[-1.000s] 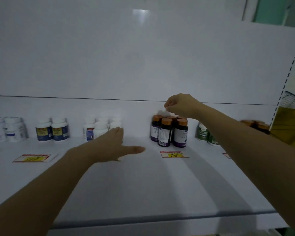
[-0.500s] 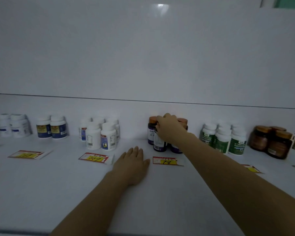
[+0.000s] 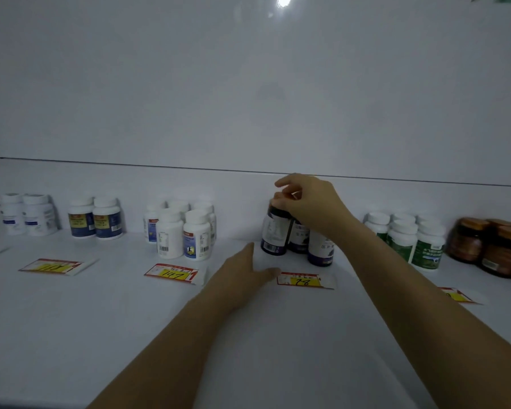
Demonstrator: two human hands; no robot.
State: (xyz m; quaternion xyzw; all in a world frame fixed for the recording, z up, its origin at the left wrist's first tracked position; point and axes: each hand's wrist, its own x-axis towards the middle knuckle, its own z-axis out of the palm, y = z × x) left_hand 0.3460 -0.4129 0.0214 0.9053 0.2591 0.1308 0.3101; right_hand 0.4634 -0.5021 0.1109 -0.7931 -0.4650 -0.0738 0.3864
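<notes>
A cluster of dark purple bottles (image 3: 319,249) with orange caps stands at the back of the white shelf (image 3: 71,335). My right hand (image 3: 310,205) grips the cap of the leftmost dark bottle (image 3: 275,234), which tilts slightly to the left. My left hand (image 3: 242,276) rests flat on the shelf in front of the cluster, fingers straight, its thumb beside the price tag marked 78 (image 3: 306,280).
Along the back wall stand white bottles (image 3: 27,214), blue-labelled bottles (image 3: 95,218), white bottles with blue labels (image 3: 183,231), green-labelled bottles (image 3: 410,240) and brown jars (image 3: 490,246). Other price tags (image 3: 171,273) lie on the shelf in front of them.
My right hand has risen from over the cluster and now grips the leftmost bottle's cap, tilting it. My left hand slid forward toward the 78 tag.
</notes>
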